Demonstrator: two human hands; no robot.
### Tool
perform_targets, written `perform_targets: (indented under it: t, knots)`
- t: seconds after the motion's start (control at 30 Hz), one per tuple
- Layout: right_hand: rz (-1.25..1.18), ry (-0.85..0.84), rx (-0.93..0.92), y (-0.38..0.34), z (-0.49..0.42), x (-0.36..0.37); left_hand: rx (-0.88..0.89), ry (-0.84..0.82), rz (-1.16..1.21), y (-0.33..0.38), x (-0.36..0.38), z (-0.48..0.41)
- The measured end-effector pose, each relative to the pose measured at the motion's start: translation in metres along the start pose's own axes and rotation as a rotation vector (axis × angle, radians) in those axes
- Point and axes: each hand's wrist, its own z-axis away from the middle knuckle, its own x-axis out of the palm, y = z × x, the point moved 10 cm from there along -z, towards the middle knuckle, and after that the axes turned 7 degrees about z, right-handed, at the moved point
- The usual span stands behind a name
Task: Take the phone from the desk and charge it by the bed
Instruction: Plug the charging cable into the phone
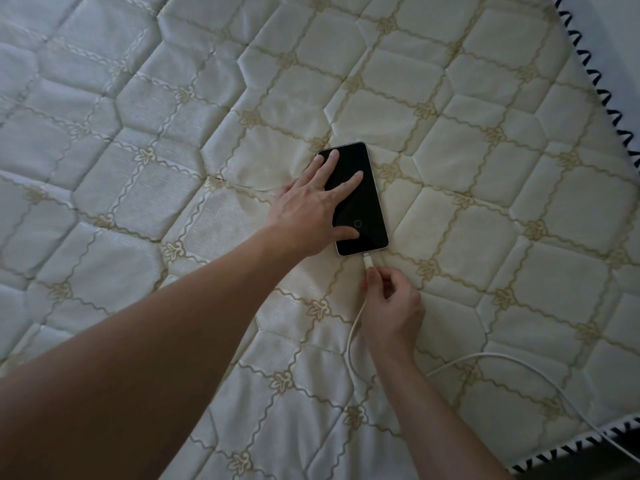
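A black phone [363, 209] lies screen-up and dark on the quilted mattress [173, 150]. My left hand [311, 209] rests flat on it, fingers spread over the screen and thumb near the home button. A white charging cable [485, 358] runs from the bed's lower right edge, loops under my right wrist and ends in a plug [367, 262] seated at the phone's bottom port. My right hand [391, 306] pinches the cable just behind the plug.
The cream mattress with a gold stitched pattern fills the view. Its piped edge with dark zigzag trim [602, 95] runs along the upper right and again at the lower right corner, where the cable drops off.
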Motion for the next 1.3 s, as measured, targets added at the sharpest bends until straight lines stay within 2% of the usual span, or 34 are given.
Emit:
perform_targets:
  t: [0.2, 0.3, 0.43, 0.67, 0.8, 0.93, 1.3]
  knots:
    - [-0.036, 0.063, 0.131, 0.013, 0.0, 0.003, -0.009, 0.005, 0.004, 0.001, 0.0, 0.0]
    - [-0.028, 0.071, 0.08, 0.004, 0.004, 0.001, -0.008, 0.004, 0.003, 0.001, 0.0, 0.001]
    - [-0.005, -0.008, -0.026, -0.004, 0.002, 0.001, 0.002, -0.006, 0.001, 0.001, 0.0, 0.001]
    - [-0.075, -0.058, 0.055, 0.008, -0.008, 0.006, 0.001, -0.005, 0.006, 0.004, -0.001, 0.002]
    - [0.095, -0.031, -0.168, -0.014, -0.002, -0.003, -0.003, -0.002, -0.003, 0.005, -0.003, 0.002]
    - [0.457, -0.018, -0.42, -0.035, -0.001, -0.005, 0.012, -0.013, -0.033, 0.005, -0.001, 0.003]
    - [0.548, -0.006, -0.506, -0.042, -0.009, 0.006, 0.012, -0.016, -0.053, 0.007, 0.003, 0.002]
